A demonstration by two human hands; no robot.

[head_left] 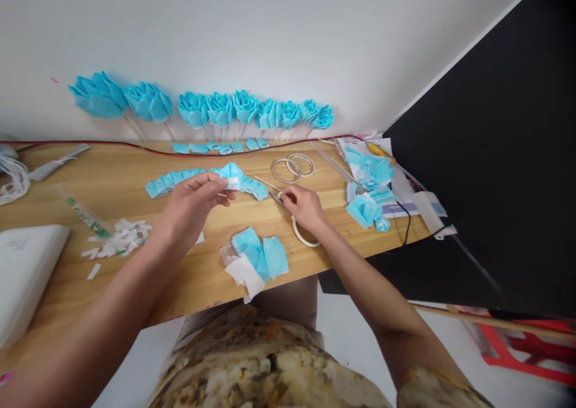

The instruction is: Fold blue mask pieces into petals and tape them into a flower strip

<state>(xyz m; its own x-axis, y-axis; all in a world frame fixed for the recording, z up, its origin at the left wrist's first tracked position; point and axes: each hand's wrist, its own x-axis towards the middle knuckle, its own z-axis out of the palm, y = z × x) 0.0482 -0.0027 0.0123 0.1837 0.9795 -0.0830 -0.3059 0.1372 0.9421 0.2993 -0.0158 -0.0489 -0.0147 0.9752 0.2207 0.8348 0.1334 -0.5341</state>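
My left hand (198, 201) pinches a light blue paper petal (231, 170) with a short white strip (231, 183) on its lower part. Behind it, a curved row of overlapping blue petals (168, 182) lies on the table. My right hand (302, 205) is closed at the fingertips, with a tiny white bit showing there; what it grips is not clear. Beside those fingers are a grey metal tip (275, 197) and a thin wooden stick (266, 183). A tape roll (304, 235) lies partly under the right wrist. Nearer me is a pile of blue and white paper pieces (254, 253).
Several blue paper flowers on sticks (193, 109) lean against the wall. Small blue petals (225, 148) lie before them. Tape rings (300, 165) sit past my right hand, blue scraps (369, 183) farther right. On the left are white paper strips (121, 239) and a white box-like object (29, 270).
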